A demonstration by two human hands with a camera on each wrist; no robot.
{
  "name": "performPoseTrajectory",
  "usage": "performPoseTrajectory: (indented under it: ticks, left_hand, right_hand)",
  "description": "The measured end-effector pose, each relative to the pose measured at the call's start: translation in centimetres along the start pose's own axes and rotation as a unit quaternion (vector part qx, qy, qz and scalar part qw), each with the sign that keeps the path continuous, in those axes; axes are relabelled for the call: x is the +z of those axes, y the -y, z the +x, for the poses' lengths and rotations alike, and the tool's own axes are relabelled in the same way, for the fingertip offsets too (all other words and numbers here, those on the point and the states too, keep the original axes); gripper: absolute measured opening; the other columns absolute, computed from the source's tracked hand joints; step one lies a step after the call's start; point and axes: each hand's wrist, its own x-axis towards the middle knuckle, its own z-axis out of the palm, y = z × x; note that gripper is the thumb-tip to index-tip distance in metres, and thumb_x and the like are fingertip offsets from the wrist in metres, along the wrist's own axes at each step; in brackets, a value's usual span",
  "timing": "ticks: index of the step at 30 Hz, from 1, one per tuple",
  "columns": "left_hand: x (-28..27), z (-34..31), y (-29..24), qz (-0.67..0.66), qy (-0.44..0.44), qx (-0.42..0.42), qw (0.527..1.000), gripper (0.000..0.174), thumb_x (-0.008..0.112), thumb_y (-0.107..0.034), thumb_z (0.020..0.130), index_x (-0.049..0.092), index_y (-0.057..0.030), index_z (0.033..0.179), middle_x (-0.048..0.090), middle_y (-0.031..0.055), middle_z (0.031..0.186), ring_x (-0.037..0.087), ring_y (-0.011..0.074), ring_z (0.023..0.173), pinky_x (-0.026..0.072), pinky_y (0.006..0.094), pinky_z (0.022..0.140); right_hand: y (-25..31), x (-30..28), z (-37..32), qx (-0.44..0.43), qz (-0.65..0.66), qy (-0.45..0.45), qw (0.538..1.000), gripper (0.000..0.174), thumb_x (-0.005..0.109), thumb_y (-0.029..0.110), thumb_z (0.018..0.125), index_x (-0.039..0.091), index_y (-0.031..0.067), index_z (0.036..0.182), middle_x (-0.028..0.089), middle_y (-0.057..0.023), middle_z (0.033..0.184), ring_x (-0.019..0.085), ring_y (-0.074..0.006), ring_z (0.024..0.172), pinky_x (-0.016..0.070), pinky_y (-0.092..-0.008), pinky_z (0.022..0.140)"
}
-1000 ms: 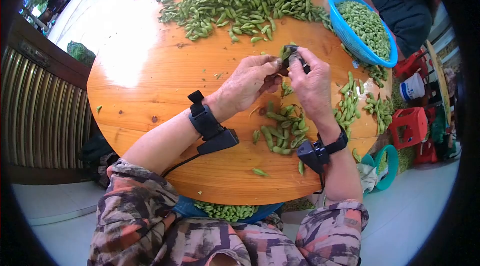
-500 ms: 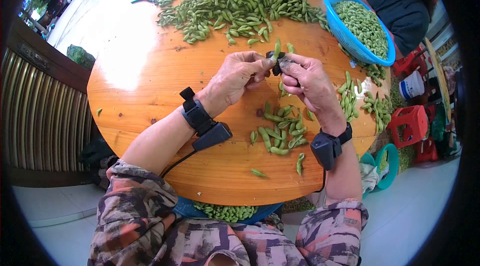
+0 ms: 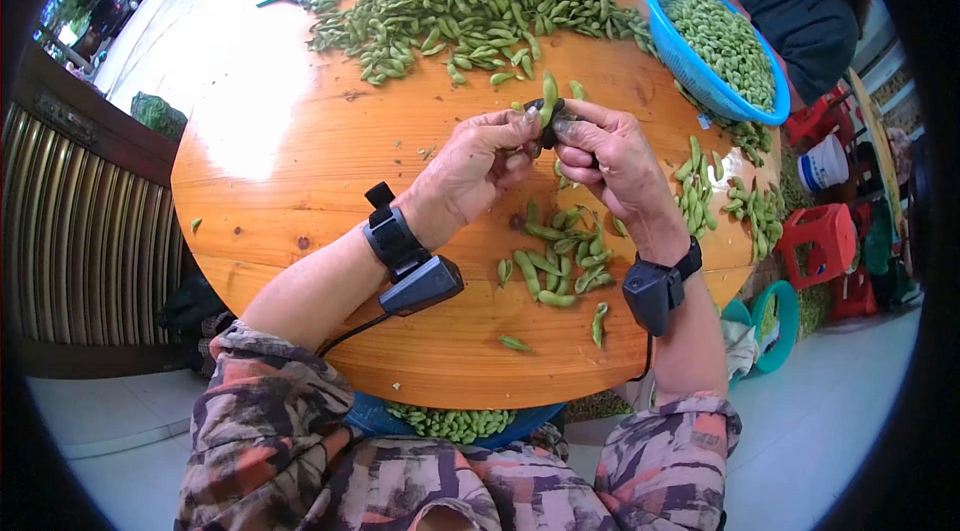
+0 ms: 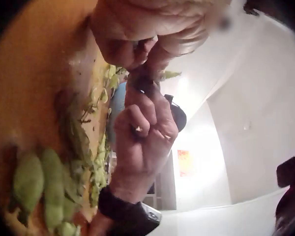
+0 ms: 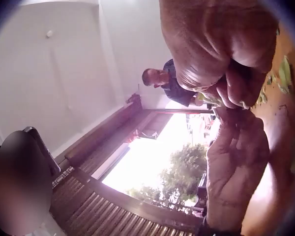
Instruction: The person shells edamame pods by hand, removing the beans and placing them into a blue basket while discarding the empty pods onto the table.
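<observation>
Both hands meet above the middle of the wooden table (image 3: pixel 400 371). My left hand (image 3: pixel 475 163) pinches a green soybean pod (image 3: pixel 549 94) between thumb and fingers, its tip pointing up. From the other side, my right hand (image 3: pixel 625 169) grips a small black tool (image 3: pixel 548 128) right against the pod's lower part; most of the tool is hidden by the fingers. Below the hands lies a small heap of pods (image 3: pixel 560 276). In the left wrist view the right hand (image 4: pixel 145 128) has curled fingers, and in the right wrist view the left hand (image 5: pixel 236 162) reaches up to it.
A large pile of pods (image 3: pixel 460 6) covers the far side. At the far right stands a blue basket (image 3: pixel 660 46) of pods, with a person (image 3: pixel 800 26) behind it. Smaller pod heaps (image 3: pixel 755 216) lie right. A blue basin (image 3: pixel 540 418) sits below the near edge.
The hands have shifted slightly left and turned. The black tool came down from above the fingertips to between the hands, and a pod now stands upright in the left fingers.
</observation>
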Motion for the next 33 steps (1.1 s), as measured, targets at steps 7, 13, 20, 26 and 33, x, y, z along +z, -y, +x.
performPoseTrajectory:
  ticks: [7, 13, 20, 26, 33]
  left_hand:
    - [1.2, -0.1, -1.2, 0.198, -0.050, -0.026, 0.979, 0.018, 0.061, -0.022, 0.092, 0.062, -0.0045, 0.092, 0.056, -0.0022, 0.073, 0.045, 0.0037, 0.056, 0.0322, 0.0188, 0.046]
    - [1.3, 0.0, -1.3, 0.466, -0.076, 0.053, 0.880, 0.021, 0.052, -0.020, 0.096, 0.060, -0.0008, 0.092, 0.054, -0.0025, 0.069, 0.041, 0.0019, 0.054, 0.0320, 0.0198, 0.045]
    - [0.7, 0.3, -1.2, 0.303, -0.047, -0.006, 0.952, 0.020, 0.044, -0.014, 0.099, 0.059, -0.0020, 0.092, 0.056, -0.0004, 0.079, 0.044, 0.0040, 0.060, 0.0330, 0.0189, 0.048]
    - [1.1, -0.1, -0.8, 0.209, -0.073, -0.016, 0.975, 0.016, 0.044, -0.012, 0.096, 0.056, -0.0055, 0.087, 0.050, -0.0029, 0.076, 0.044, 0.0044, 0.063, 0.0347, 0.0183, 0.052]
    - [-0.2, -0.5, -0.4, 0.377, 0.015, 0.101, 0.920, 0.013, 0.046, -0.015, 0.092, 0.054, -0.0069, 0.085, 0.046, -0.0020, 0.075, 0.045, 0.0071, 0.065, 0.0376, 0.0202, 0.056]
  right_hand:
    - [-0.7, 0.6, 0.1, -0.021, -0.145, -0.055, 0.988, 0.017, 0.050, 0.005, 0.090, 0.062, -0.0033, 0.099, 0.049, 0.0050, 0.067, 0.041, -0.0016, 0.055, 0.0337, -0.0174, 0.046]
    - [-1.6, 0.3, 0.4, -0.074, -0.309, -0.097, 0.943, 0.014, 0.052, 0.005, 0.084, 0.062, -0.0023, 0.090, 0.047, -0.0001, 0.056, 0.044, -0.0053, 0.052, 0.0399, -0.0254, 0.048]
    - [-3.2, 0.6, 0.7, -0.233, -0.484, -0.168, 0.826, 0.010, 0.056, 0.004, 0.081, 0.059, -0.0034, 0.087, 0.056, -0.0186, 0.070, 0.058, -0.0285, 0.062, 0.0451, -0.0383, 0.059]
    - [-3.6, 1.8, 0.6, -0.299, -0.563, -0.171, 0.751, 0.007, 0.055, -0.001, 0.078, 0.057, -0.0032, 0.084, 0.053, -0.0195, 0.076, 0.056, -0.0381, 0.070, 0.0453, -0.0439, 0.063]
    - [-3.6, 1.6, 0.9, -0.354, -0.547, -0.164, 0.741, 0.010, 0.056, 0.000, 0.078, 0.059, -0.0038, 0.087, 0.056, -0.0198, 0.079, 0.058, -0.0369, 0.072, 0.0468, -0.0427, 0.065]
